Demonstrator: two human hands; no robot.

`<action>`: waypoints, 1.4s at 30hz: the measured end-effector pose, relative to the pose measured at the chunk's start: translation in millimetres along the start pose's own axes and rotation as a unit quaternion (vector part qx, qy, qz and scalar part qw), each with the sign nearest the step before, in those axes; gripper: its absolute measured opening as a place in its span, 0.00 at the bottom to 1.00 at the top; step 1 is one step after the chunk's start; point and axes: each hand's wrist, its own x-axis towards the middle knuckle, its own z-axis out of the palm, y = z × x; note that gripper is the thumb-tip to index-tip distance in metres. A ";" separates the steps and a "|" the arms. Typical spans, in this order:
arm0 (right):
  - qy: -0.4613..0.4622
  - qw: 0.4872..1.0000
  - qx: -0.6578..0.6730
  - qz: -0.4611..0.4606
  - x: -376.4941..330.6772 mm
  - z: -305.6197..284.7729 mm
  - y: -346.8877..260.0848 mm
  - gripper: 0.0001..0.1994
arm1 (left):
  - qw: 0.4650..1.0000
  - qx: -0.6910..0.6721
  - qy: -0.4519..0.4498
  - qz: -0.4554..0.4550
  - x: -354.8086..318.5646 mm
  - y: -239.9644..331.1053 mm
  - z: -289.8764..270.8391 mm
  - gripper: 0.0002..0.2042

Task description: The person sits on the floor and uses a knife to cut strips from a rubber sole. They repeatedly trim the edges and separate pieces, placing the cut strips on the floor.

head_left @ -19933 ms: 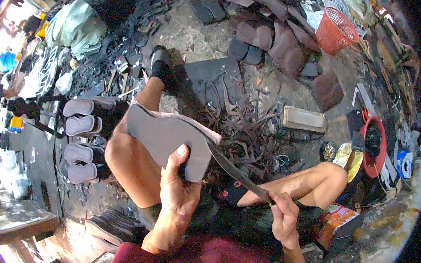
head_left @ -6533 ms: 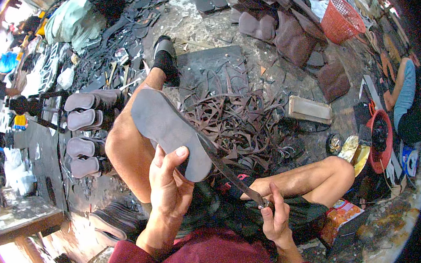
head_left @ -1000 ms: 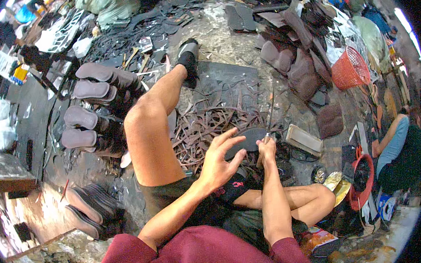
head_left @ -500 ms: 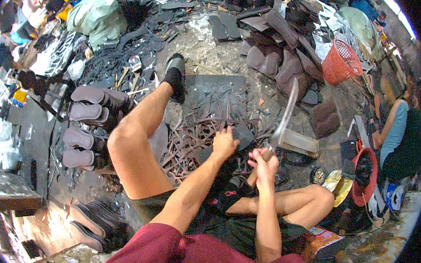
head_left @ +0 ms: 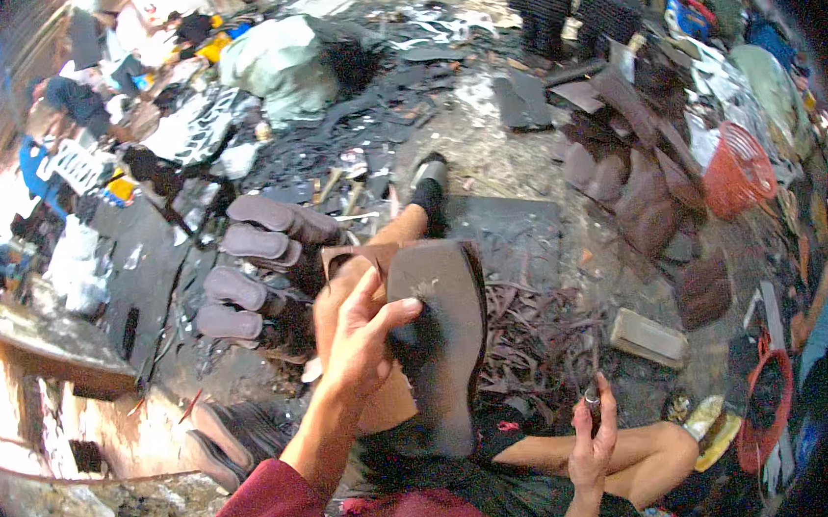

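Since half a second ago your left hand [head_left: 362, 337] has come off the scrap pile and now grips a dark sole blank [head_left: 438, 340] upright over your raised knee. Your right hand [head_left: 592, 435] is closed on a knife handle [head_left: 592, 402], low by your thigh. Trimmed soles [head_left: 258, 272] lie stacked at left; the blank's edges look untrimmed yet.

left hand [head_left: 362, 337] gripping dark sole [head_left: 438, 340], scraps [head_left: 539, 331] below
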 end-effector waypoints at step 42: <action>-0.477 0.837 -0.158 -0.216 124.1 85.7 -143.6 0.20 | 0.953 -0.017 -0.068 -0.294 -37.0 -5.6 -89.3 0.10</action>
